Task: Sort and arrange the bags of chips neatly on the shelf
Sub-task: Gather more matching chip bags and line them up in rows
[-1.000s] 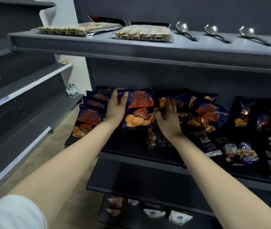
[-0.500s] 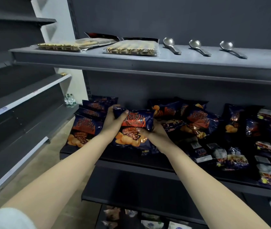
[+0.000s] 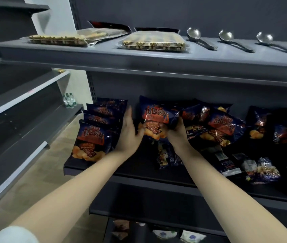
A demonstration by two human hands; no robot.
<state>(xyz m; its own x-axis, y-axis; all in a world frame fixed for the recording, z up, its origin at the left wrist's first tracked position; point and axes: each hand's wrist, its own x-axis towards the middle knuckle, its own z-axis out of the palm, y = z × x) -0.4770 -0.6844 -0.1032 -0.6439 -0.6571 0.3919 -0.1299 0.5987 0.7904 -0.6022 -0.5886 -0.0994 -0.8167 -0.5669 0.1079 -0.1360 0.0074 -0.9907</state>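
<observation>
My right hand (image 3: 176, 133) grips the lower right corner of the dark blue, red-labelled foil chip bag (image 3: 158, 116), upright over the dark metal shelf (image 3: 135, 170). My left hand (image 3: 128, 132), fingers (image 3: 128, 114) straight and together, stands between it and the row of matching bags (image 3: 95, 134).

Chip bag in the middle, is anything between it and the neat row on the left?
Only the person's own left hand, open in the gap between the held chip bag and the row of bags. The right hand grips the bag's right side. Nothing else shows there, just bare shelf.
</observation>
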